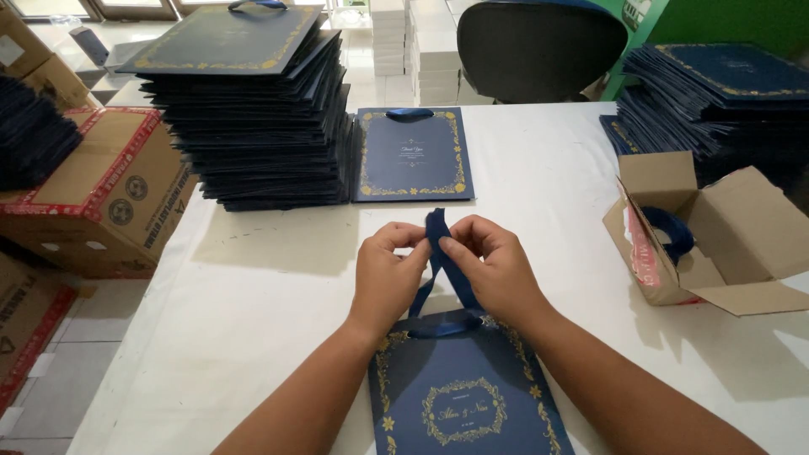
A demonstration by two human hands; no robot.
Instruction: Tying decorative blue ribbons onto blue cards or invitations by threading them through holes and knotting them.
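Ribbon is what both of your hands are busy with: your left hand (389,274) and your right hand (493,265) meet above the near middle of the white table (270,303), each pinching the dark blue satin ribbon handle (436,253) between thumb and fingertips, so both grips are narrow and closed on the ribbon. The ribbon rises from the top edge of the flat navy paper gift bag with gold floral printing (463,396), which lies face up on the table just in front of you, its top edge right under your wrists (its lower part runs out of the picture). Beyond your hands, well apart from them, a second flat navy bag with a gold border (413,156) lies on the table with its own ribbon handle at the far edge. Touching its left side stands a tall stack of the same navy bags (253,109). At the far right another stack of navy bags (716,93) leans in a fanned heap, and near it, on the right part of the table, sits an open brown cardboard box (725,244) with more dark blue ribbon inside. Off the table's left edge you have red-printed cardboard cartons (93,194), and a black office chair (539,50) stands behind the far edge.
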